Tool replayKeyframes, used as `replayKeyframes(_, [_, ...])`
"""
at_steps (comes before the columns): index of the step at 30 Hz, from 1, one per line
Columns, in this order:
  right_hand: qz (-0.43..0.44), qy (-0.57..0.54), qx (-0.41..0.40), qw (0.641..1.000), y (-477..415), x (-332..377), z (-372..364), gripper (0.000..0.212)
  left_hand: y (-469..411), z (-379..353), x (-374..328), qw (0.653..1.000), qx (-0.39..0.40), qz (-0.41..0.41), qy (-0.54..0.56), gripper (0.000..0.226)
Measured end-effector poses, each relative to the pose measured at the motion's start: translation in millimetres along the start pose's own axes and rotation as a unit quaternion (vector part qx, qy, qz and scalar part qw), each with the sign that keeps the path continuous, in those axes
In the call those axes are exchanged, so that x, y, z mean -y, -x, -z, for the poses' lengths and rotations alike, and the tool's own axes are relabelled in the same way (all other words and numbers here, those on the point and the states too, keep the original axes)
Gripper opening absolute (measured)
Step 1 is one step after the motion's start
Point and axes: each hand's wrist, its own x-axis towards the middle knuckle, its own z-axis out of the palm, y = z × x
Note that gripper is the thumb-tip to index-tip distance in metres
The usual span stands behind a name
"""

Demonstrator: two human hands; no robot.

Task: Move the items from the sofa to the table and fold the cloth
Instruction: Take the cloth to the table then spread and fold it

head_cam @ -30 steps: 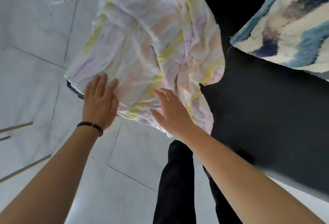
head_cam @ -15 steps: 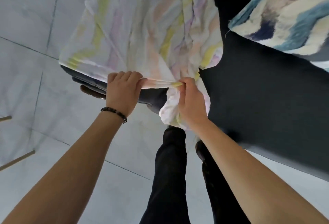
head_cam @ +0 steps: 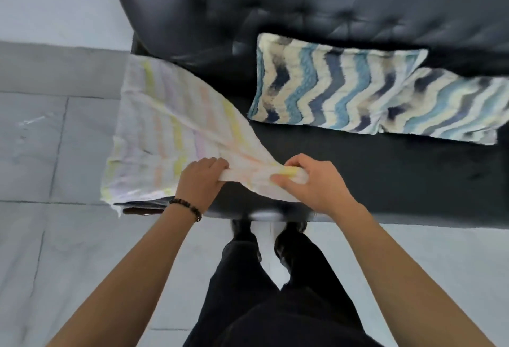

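Your two bare forearms reach forward from the lower corners and converge toward the middle. Your left hand [head_cam: 202,181] is knuckles-up, its fingers curled over the near edge of the cloth [head_cam: 176,126], and a dark beaded bracelet [head_cam: 186,207] circles that wrist. Your right hand [head_cam: 311,184] is near it but not touching, with the thumb and bent fingers pinching a bunched bit of the same edge. Both wrists sit about level, and the hands are held out ahead of your legs.

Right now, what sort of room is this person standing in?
Probably a living room: a black tufted sofa, patterned cushions on its seat, and a pale tiled floor.
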Motion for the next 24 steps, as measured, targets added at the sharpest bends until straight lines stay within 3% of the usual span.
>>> replayKeyframes(5, [-0.063,-0.003,-0.093,0.994,72,-6,55,0.046,7,34,-12,0.997,0.039,0.068,0.017,0.019])
replayKeyframes(9, [-0.144,0.076,-0.176,0.971,132,-47,90,0.047,-4,49,-51,0.998,0.023,0.01,0.05,0.014])
replayKeyframes(12, [-0.221,0.111,-0.311,0.918,183,-84,114,0.056,-22,68,-104,0.996,-0.012,-0.018,0.089,0.016])
replayKeyframes(16, [-0.263,0.007,-0.489,0.832,257,-131,129,0.05,-32,91,-207,0.985,-0.022,-0.119,0.12,0.012])
replayKeyframes(24, [-0.366,-0.158,-0.591,0.701,436,-263,100,0.049,30,83,-438,0.927,-0.063,-0.357,0.098,0.011])
